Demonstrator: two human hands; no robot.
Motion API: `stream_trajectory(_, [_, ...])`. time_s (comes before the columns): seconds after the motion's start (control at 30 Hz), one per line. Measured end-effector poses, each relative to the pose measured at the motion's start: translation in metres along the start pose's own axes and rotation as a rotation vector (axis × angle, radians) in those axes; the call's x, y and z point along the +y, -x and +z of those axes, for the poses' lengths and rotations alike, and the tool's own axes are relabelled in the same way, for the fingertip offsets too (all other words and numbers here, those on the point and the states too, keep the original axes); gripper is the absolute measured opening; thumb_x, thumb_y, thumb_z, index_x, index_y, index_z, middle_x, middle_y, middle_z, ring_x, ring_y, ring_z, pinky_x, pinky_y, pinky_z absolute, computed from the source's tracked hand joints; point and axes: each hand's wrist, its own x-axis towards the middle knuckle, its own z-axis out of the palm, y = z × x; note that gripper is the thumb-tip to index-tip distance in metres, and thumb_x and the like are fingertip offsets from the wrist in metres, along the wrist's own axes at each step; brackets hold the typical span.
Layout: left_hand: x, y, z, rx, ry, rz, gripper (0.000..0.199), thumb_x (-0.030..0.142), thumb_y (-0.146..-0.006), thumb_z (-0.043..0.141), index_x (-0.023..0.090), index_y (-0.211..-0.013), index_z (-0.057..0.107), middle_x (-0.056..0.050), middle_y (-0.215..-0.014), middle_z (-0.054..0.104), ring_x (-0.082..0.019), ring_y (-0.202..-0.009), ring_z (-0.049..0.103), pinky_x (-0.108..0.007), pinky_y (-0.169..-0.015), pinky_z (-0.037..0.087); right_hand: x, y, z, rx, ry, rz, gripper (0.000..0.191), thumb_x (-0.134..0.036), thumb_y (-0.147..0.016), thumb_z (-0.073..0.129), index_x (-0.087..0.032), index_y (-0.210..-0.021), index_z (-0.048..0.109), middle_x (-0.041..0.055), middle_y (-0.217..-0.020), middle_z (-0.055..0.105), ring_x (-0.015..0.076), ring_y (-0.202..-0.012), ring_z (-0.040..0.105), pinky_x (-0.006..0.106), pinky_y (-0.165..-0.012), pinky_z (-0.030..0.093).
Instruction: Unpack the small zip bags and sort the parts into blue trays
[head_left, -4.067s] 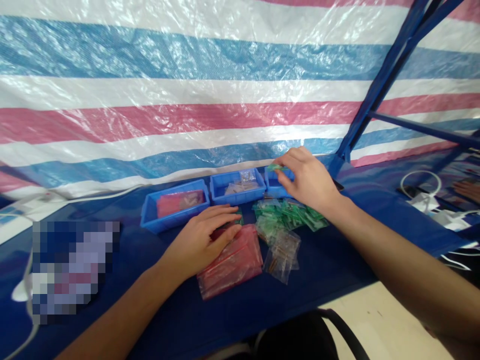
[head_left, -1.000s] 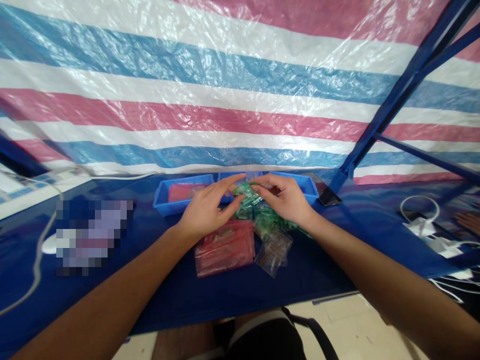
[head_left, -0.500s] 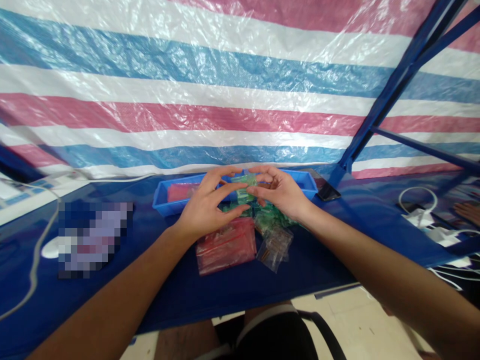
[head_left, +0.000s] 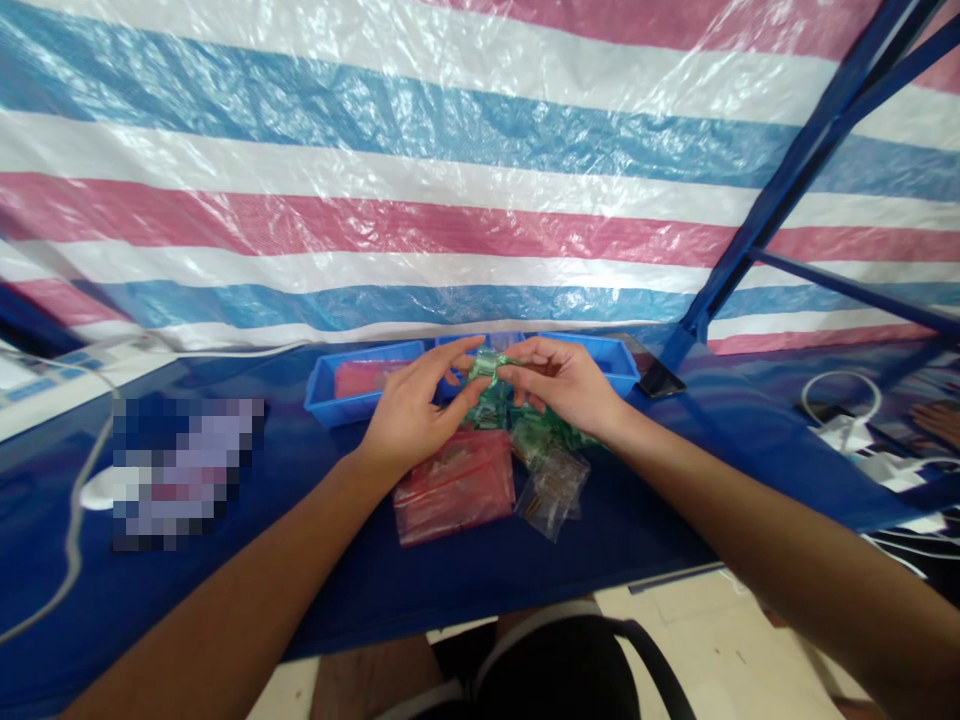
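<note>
A small green plastic bag (head_left: 486, 366) is held up between my two hands, above a pile of similar bags. My right hand (head_left: 568, 385) pinches its right side between thumb and fingers. From the left, my left hand (head_left: 416, 405) curls its thumb and fingers around the same bag. Below my left hand lies a stack of red plastic bags (head_left: 456, 495). The green bags in the pile (head_left: 536, 440) are partly covered by my right hand. In front of them is a clear bag (head_left: 553, 492) with small brownish pieces inside.
A blue bin (head_left: 322, 408) with a pink-red packet stands behind my left hand, another blue bin (head_left: 628, 375) behind my right. A dark phone (head_left: 664, 380) lies at the right. White cables (head_left: 847, 420) and another person's hand (head_left: 937, 420) are farther right. A blurred-out item (head_left: 202, 460) lies left.
My left thumb and fingers have closed in around the green bag, which now looks more bunched up. My right hand keeps its pinch. The view has shifted slightly.
</note>
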Motion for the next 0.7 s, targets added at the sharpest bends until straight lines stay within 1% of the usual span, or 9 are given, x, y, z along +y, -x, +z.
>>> stream_trajectory(0.1, [0.0032, -0.0027, 0.0011, -0.034, 0.003, 0.093, 0.058, 0.037, -0.100, 0.079, 0.023, -0.153, 0.060, -0.015, -0.147, 0.067, -0.029, -0.130, 0.069, -0.045, -0.109, 0.059, 0.0006, -0.0010, -0.0011, 0.021, -0.057, -0.002, 0.048, -0.050, -0.083, 0.093, -0.022, -0.116, 0.073, -0.0028, -0.080, 0.074, 0.0106, -0.054, 0.063, 0.021, -0.043, 0.040])
stream_trajectory(0.17, [0.0028, -0.0047, 0.0021, -0.034, 0.004, 0.163, 0.052, 0.035, -0.098, 0.082, 0.025, -0.146, 0.066, -0.016, -0.158, 0.059, -0.032, -0.142, 0.061, -0.049, -0.114, 0.057, 0.0008, -0.0014, -0.0017, 0.022, -0.106, 0.007, 0.050, -0.051, -0.085, 0.091, -0.023, -0.120, 0.072, -0.0045, -0.076, 0.071, 0.0100, -0.053, 0.062, 0.020, -0.044, 0.039])
stream_trajectory(0.2, [0.0021, -0.0055, 0.0024, -0.027, 0.001, 0.192, 0.045, 0.031, -0.098, 0.081, 0.025, -0.141, 0.069, -0.015, -0.157, 0.059, -0.032, -0.143, 0.060, -0.049, -0.113, 0.057, 0.0013, -0.0014, -0.0019, 0.020, -0.129, 0.014, 0.048, -0.051, -0.085, 0.091, -0.023, -0.119, 0.072, -0.0046, -0.075, 0.071, 0.0098, -0.053, 0.061, 0.020, -0.044, 0.038])
stream_trajectory(0.33, [0.0000, -0.0068, 0.0005, 0.019, -0.014, 0.230, 0.028, 0.018, -0.100, 0.073, 0.024, -0.127, 0.076, -0.012, -0.143, 0.070, -0.029, -0.132, 0.066, -0.047, -0.107, 0.059, 0.0043, -0.0011, -0.0026, -0.017, -0.189, 0.074, 0.039, -0.048, -0.087, 0.088, -0.020, -0.112, 0.076, -0.0025, -0.070, 0.071, 0.0113, -0.054, 0.062, 0.021, -0.045, 0.040])
stream_trajectory(0.43, [0.0016, -0.0068, -0.0033, 0.037, -0.008, 0.201, 0.022, 0.019, -0.103, 0.069, 0.023, -0.123, 0.076, -0.011, -0.129, 0.076, -0.026, -0.121, 0.072, -0.046, -0.107, 0.059, 0.0037, -0.0002, -0.0032, -0.083, -0.213, 0.102, 0.034, -0.042, -0.092, 0.080, -0.018, -0.116, 0.077, 0.0007, -0.073, 0.074, 0.0145, -0.061, 0.067, 0.021, -0.048, 0.043])
stream_trajectory(0.53, [0.0041, -0.0065, -0.0052, 0.061, -0.007, 0.141, 0.018, 0.024, -0.106, 0.068, 0.021, -0.121, 0.076, -0.010, -0.116, 0.079, -0.024, -0.109, 0.075, -0.042, -0.102, 0.060, 0.0000, 0.0008, -0.0036, -0.158, -0.176, 0.071, 0.031, -0.040, -0.094, 0.075, -0.019, -0.118, 0.076, 0.0052, -0.092, 0.079, 0.0168, -0.072, 0.072, 0.021, -0.047, 0.043])
stream_trajectory(0.6, [0.0053, -0.0060, -0.0046, 0.076, -0.018, 0.111, 0.016, 0.026, -0.106, 0.068, 0.019, -0.119, 0.076, -0.009, -0.112, 0.080, -0.023, -0.105, 0.076, -0.039, -0.098, 0.060, -0.0028, 0.0016, -0.0033, -0.176, -0.103, 0.046, 0.032, -0.038, -0.092, 0.079, -0.020, -0.119, 0.075, 0.0051, -0.101, 0.078, 0.0166, -0.075, 0.071, 0.021, -0.047, 0.042])
stream_trajectory(0.63, [0.0057, -0.0056, -0.0039, 0.079, -0.023, 0.096, 0.017, 0.027, -0.107, 0.069, 0.019, -0.120, 0.076, -0.008, -0.111, 0.080, -0.023, -0.104, 0.076, -0.038, -0.098, 0.060, -0.0039, 0.0020, -0.0029, -0.175, -0.062, 0.039, 0.034, -0.037, -0.089, 0.082, -0.021, -0.118, 0.075, 0.0038, -0.099, 0.077, 0.0158, -0.075, 0.069, 0.021, -0.048, 0.042])
stream_trajectory(0.7, [0.0068, -0.0046, -0.0026, 0.076, -0.033, 0.062, 0.023, 0.030, -0.107, 0.070, 0.019, -0.126, 0.074, -0.008, -0.114, 0.081, -0.023, -0.105, 0.077, -0.037, -0.099, 0.060, -0.0053, 0.0025, -0.0020, -0.151, -0.004, 0.030, 0.035, -0.037, -0.085, 0.089, -0.021, -0.113, 0.076, 0.0001, -0.087, 0.073, 0.0130, -0.069, 0.062, 0.021, -0.050, 0.041])
